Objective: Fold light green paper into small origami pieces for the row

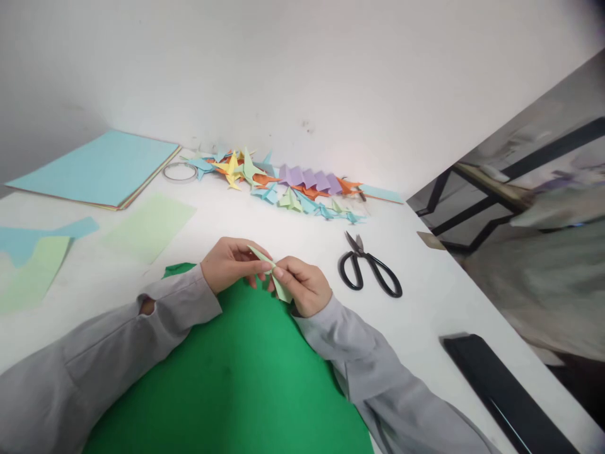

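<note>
A small folded piece of pale green paper (pixel 283 292) is held between my two hands, above the green cloth on my front. My left hand (pixel 235 261) pinches its upper left part between thumb and fingers. With thumb and fingertips, my right hand (pixel 304 284) grips the paper near its middle, close to my left fingertips. Part of the paper is hidden behind the fingers. To the right of my right hand, black-handled scissors (pixel 362 255) lie on the white table with their blades slightly apart.
Folded paper figures (pixel 248 169) in several colours and a purple pleated strip (pixel 309 179) lie along the wall. At left are a blue-topped paper stack (pixel 101 167), a wire ring (pixel 180 172), a pale green sheet (pixel 150 227) and cut scraps (pixel 40 274). A black case-like object (pixel 505 391) lies front right.
</note>
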The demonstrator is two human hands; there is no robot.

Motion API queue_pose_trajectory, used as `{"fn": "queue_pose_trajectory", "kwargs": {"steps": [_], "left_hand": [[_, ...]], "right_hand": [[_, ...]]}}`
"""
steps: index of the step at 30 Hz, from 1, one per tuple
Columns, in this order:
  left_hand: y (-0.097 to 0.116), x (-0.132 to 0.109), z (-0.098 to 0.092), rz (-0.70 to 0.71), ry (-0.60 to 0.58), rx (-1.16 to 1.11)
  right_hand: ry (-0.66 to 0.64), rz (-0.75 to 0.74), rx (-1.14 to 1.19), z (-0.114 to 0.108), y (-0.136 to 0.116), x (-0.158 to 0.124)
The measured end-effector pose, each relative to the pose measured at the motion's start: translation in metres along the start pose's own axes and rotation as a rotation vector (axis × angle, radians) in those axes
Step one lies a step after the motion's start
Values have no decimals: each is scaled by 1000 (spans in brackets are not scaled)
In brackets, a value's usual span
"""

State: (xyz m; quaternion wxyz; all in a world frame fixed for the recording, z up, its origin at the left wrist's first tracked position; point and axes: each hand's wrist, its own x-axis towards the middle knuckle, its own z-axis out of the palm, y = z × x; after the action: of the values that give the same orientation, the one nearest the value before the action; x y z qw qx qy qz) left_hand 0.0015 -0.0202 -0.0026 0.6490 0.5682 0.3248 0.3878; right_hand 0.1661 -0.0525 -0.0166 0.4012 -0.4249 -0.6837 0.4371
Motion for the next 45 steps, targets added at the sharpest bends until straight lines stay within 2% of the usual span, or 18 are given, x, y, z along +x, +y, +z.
{"fn": "queue_pose_trajectory", "kwargs": {"steps": [5, 10, 14, 17, 23, 28, 32, 40, 45], "left_hand": [[-1, 1, -4, -2, -22, -7], [0, 0, -4, 8, -13, 22], [2, 0, -3, -19, -54, 9], [2, -1, -2, -32, -61, 18], [1, -1, -1, -18, 141, -126], [1, 1, 1, -39, 223, -190], [4, 1, 1, -58, 262, -236], [5, 0, 2, -61, 242, -206], [4, 0, 3, -52, 232, -202]], "right_hand": [[12, -30, -67, 0, -4, -2], [115, -99, -173, 0, -5, -2], [98, -58, -109, 4, -3, -2], [138, -59, -149, 7, 0, -3], [354, -306, -509, 7, 1, -4], [439, -456, -737, 5, 2, -4], [448, -506, -796, 4, 4, -4], [462, -553, -931, 2, 6, -4], [440, -585, -930, 1, 8, -4]]}}
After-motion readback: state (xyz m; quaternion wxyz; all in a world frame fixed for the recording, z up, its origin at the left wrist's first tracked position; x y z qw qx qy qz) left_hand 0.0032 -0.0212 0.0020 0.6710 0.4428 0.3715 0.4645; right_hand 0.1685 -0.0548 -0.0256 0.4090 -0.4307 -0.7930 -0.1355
